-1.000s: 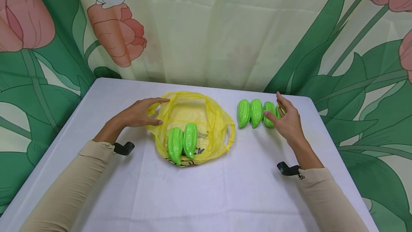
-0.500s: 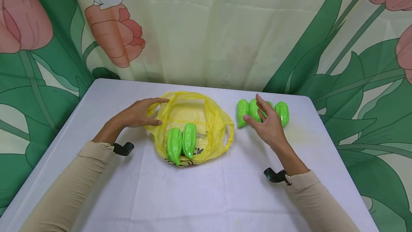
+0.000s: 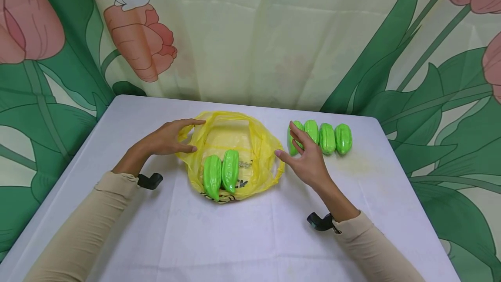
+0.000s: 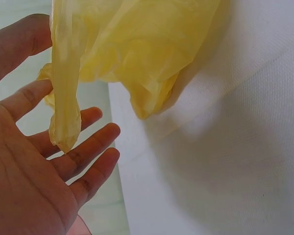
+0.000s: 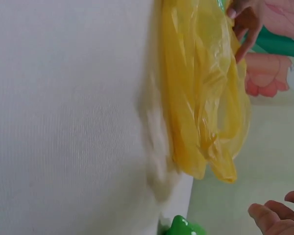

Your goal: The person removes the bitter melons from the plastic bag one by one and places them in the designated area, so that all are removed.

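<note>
A yellow plastic bag [image 3: 258, 151] lies on the table with its mouth spread wide. Inside it sit two glossy bright green, ridged, tapered fruit-like pieces [image 3: 231, 171]. My left hand [image 3: 166, 137] is at the bag's left rim, fingers extended and apart; in the left wrist view, a handle loop [image 4: 66, 98] hangs against those fingers. My right hand [image 3: 307, 160] hovers by the bag's right handle, fingers spread and nothing held. It partly covers the leftmost of several more green pieces [image 3: 327, 138] standing in a row at the right.
A white cloth covers the table [image 3: 219, 243]. Behind it hangs a printed curtain [image 3: 242, 47] with tulips, leaves and a rabbit on a carrot. The row of green pieces is near the table's back right edge.
My right hand has moved left, from above the right end of the green row to beside the bag. My left hand, the bag and the pieces stay where they were.
</note>
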`<state>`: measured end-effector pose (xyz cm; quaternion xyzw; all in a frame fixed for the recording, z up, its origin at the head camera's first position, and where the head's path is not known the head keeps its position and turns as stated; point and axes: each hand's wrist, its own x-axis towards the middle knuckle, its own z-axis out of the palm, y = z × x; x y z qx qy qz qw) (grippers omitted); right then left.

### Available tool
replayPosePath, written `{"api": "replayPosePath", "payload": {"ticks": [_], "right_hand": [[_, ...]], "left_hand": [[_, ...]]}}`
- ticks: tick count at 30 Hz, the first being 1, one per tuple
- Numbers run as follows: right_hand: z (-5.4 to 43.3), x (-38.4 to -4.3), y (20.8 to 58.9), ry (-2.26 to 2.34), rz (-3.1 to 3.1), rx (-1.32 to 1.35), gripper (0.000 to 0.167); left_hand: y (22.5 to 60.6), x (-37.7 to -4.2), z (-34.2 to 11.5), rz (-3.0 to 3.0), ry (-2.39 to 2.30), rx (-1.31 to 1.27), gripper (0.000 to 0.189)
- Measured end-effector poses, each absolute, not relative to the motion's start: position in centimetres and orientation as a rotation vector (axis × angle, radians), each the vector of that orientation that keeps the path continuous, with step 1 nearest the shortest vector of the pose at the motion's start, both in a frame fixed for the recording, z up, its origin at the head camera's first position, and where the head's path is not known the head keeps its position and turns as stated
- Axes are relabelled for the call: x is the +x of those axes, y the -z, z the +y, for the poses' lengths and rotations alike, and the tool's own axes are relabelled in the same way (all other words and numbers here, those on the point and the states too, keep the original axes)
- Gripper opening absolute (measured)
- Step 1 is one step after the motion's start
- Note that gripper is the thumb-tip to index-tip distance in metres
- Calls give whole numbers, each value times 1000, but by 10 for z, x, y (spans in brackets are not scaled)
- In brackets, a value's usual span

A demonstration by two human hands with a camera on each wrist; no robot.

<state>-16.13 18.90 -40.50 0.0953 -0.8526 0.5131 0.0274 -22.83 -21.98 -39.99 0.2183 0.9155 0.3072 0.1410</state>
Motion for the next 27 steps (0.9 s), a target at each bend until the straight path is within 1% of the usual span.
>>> {"api": "replayPosePath", "payload": {"ticks": [16,27], "right_hand": [[149,-145,414,-1715,-2595,438,93],[121,-136,421,-1705,-2652,464,92]], "left_hand": [[397,-226,-218,2642,-901,635,80],[395,-224,-216,2643,-904,635,80]]}}
